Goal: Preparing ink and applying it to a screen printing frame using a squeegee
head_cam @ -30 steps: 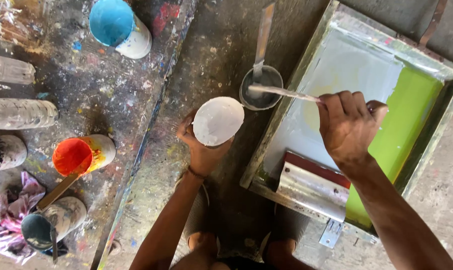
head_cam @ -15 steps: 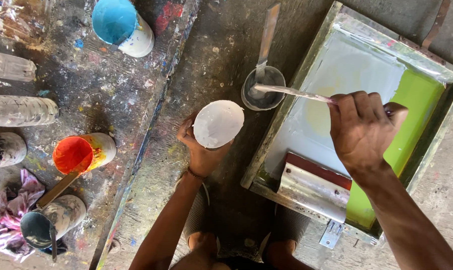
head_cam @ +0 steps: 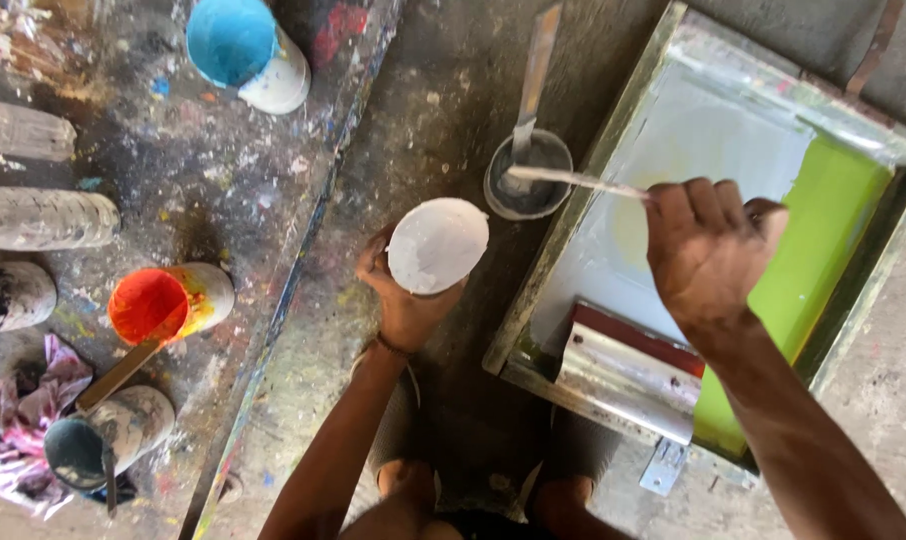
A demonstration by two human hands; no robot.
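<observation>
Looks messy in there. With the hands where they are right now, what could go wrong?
1. The right hand holds a coated stick whose tip sits over the small grey cup; drips could land on the screen frame beside it.
2. The left hand holds a full white paint cup tilted; it might spill onto the floor.
3. Another stick leans in the grey cup and could be knocked.

One head-worn camera looks straight down, fairly close, on a paint-spattered floor (head_cam: 393, 130); the person's knees show at six o'clock, a framed screen (head_cam: 613, 140) at two o'clock.
</observation>
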